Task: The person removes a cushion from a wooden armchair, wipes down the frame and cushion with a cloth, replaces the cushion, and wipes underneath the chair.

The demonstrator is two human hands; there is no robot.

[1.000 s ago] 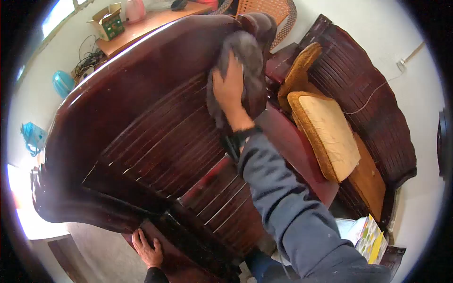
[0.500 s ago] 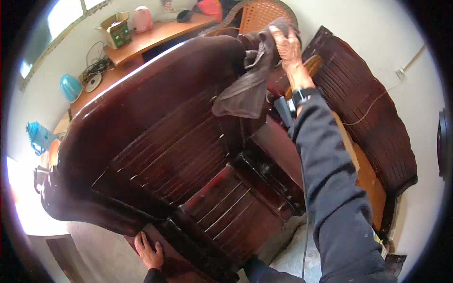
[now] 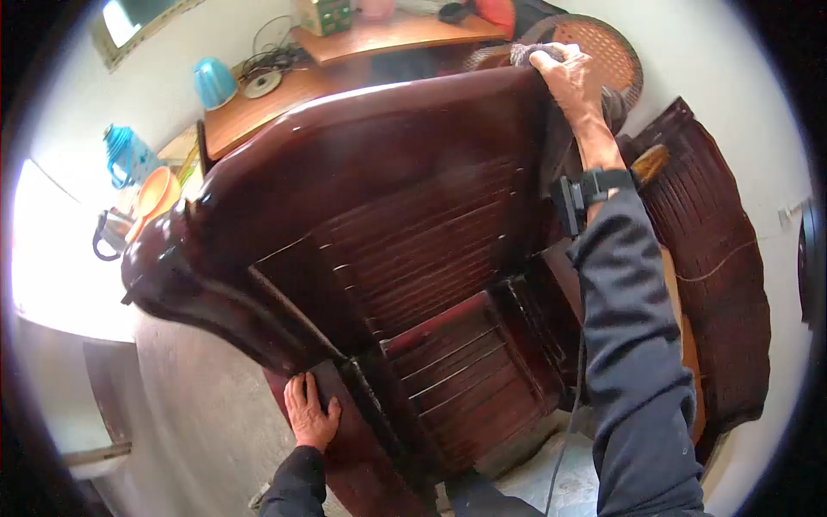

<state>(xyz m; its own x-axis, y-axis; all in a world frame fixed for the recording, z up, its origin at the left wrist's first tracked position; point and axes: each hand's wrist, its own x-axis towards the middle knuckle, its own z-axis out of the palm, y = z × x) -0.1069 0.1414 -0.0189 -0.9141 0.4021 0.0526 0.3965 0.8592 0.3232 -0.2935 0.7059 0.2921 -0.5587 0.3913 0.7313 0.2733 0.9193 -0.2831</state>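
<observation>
A large dark red-brown wooden chair (image 3: 405,129) with a slatted back and seat fills the middle of the head view. My right hand (image 3: 573,90) is at the upper right corner of its backrest, fingers closed on a grey-brown cloth (image 3: 615,109). Part of the cloth hangs behind the wrist, hidden by my hand and arm. Flat on the chair's left armrest (image 3: 353,448) rests my left hand (image 3: 310,414), its fingers a little apart and holding nothing.
Behind the chair, a wooden desk (image 3: 388,43) carries a blue container (image 3: 214,84) and tangled cables. An orange ladle (image 3: 157,194) and a blue flask (image 3: 129,157) stand at left. A woven chair (image 3: 616,56) and another dark slatted wooden piece (image 3: 711,284) are at right.
The view has turned, so the chair sits further right and lower. My right hand and the cloth now sit at the backrest's corner, with less cloth showing. My left hand stays on the armrest.
</observation>
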